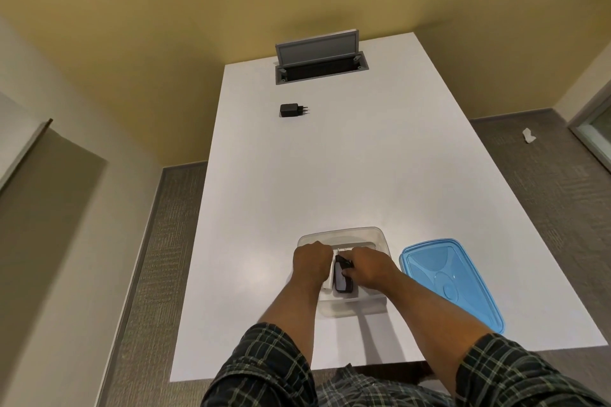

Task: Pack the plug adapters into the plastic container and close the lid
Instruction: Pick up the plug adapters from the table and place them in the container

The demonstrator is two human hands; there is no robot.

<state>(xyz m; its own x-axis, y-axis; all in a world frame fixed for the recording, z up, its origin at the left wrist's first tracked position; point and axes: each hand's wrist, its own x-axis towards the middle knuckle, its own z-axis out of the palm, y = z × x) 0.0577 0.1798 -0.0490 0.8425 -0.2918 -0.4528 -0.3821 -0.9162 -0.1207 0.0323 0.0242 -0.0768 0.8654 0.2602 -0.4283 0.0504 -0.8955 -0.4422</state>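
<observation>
- Reaching into the clear plastic container from the near edge of the white table, both hands work inside it; the container sits near that edge, open, lid off.
- Left hand: curled shut into a fist at the container's left side; a white edge shows just beside it, but what the fist holds, if anything, cannot be told.
- Right hand: fingers closed on a black plug adapter inside the container, thumb on its face; metal pins of other contents show just beyond the knuckles.
- Blue lid: lies flat on the table, just beside the container on its right, apart from both hands.
- Second black plug adapter: lies on the table far from the container, prongs pointing right, near the open grey cable hatch at the far end.
- Sleeves: dark plaid, pushed up the forearms.
</observation>
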